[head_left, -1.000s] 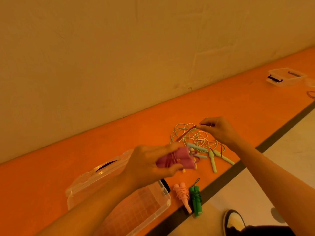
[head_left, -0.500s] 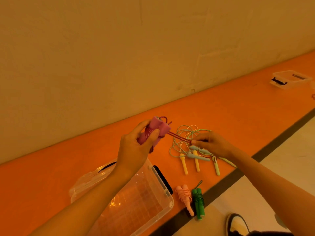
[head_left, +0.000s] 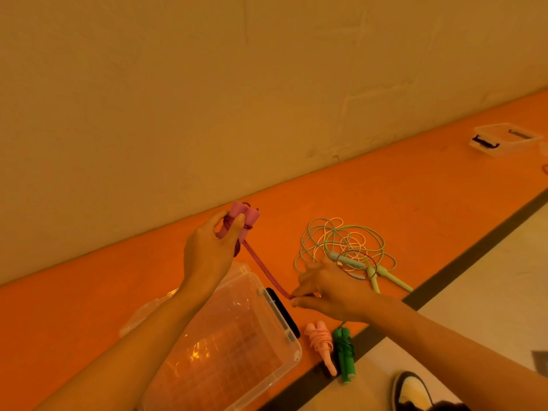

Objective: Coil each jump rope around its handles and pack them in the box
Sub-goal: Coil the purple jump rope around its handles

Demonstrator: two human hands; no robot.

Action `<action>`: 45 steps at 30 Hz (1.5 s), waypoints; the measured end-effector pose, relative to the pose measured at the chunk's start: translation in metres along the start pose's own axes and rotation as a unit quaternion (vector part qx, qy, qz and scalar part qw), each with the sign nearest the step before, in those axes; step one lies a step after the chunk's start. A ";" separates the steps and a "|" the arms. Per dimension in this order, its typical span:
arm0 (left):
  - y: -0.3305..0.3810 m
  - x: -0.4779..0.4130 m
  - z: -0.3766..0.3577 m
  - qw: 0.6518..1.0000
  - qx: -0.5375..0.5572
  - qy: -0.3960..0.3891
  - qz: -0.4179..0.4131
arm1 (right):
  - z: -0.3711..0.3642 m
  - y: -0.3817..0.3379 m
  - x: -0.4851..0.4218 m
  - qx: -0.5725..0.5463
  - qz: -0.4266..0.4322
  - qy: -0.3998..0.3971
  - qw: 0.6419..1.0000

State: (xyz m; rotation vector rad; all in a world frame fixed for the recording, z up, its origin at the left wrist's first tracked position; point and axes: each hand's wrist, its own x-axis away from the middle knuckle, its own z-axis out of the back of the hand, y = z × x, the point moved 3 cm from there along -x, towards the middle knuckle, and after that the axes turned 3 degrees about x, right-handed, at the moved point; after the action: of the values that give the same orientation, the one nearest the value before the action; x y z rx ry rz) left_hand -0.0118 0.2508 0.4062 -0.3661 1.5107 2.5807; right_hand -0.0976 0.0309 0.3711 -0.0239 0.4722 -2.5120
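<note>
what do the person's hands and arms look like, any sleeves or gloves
Left hand and right hand are bare: no gloves, rings or watch show. Left arm and right arm are bare too, no sleeve in view.

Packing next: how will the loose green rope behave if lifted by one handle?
Probably floppy: the green rope lies in slack loops. It likely drags the blue-handled rope along, since their cords overlap. Slim handles suggest it's light.
</note>
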 end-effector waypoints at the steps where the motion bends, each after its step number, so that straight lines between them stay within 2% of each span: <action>1: -0.003 -0.001 0.001 1.000 -0.027 -0.002 0.002 | 0.004 -0.008 -0.002 0.025 0.019 0.003 0.999; 7: -0.009 0.000 0.001 0.988 -0.152 -0.028 0.004 | 0.039 -0.035 0.000 0.101 0.099 0.037 0.989; 13: -0.003 0.008 -0.012 0.963 -0.238 -0.112 -0.059 | 0.071 -0.026 0.004 0.079 0.091 0.138 0.983; 18: 0.007 0.027 -0.025 0.937 -0.261 -0.177 -0.150 | 0.086 -0.018 0.005 0.047 0.068 0.182 0.980; 22: 0.018 0.046 -0.041 0.895 -0.332 -0.244 -0.172 | 0.094 -0.006 0.006 0.038 0.046 0.220 0.974; 26: 0.028 0.069 -0.057 0.876 -0.318 -0.303 -0.198 | 0.094 0.000 0.003 0.026 0.029 0.242 0.969; 30: 0.040 0.079 -0.063 0.864 -0.311 -0.301 -0.257 | 0.091 -0.007 -0.005 0.002 0.036 0.258 0.966; 32: 0.044 0.083 -0.064 0.863 -0.301 -0.301 -0.271 | 0.091 -0.008 -0.007 0.003 0.035 0.261 0.965; 35: 0.053 0.089 -0.061 0.878 -0.254 -0.289 -0.284 | 0.097 0.007 -0.006 -0.026 -0.010 0.256 0.966; 41: 0.058 0.088 -0.054 0.907 -0.209 -0.268 -0.249 | 0.098 0.039 0.002 -0.108 -0.106 0.200 0.968; 43: 0.060 0.085 -0.051 0.899 -0.217 -0.277 -0.260 | 0.094 0.046 0.004 -0.129 -0.127 0.174 0.968; 45: 0.062 0.088 -0.050 0.871 -0.240 -0.298 -0.307 | 0.087 0.048 0.003 -0.149 -0.138 0.151 0.967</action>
State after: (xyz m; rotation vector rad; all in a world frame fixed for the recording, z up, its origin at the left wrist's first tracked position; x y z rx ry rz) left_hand -0.1042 0.1753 0.4111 -0.0490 0.4332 2.1907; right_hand -0.0634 -0.0364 0.4365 0.1927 1.0328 -2.7017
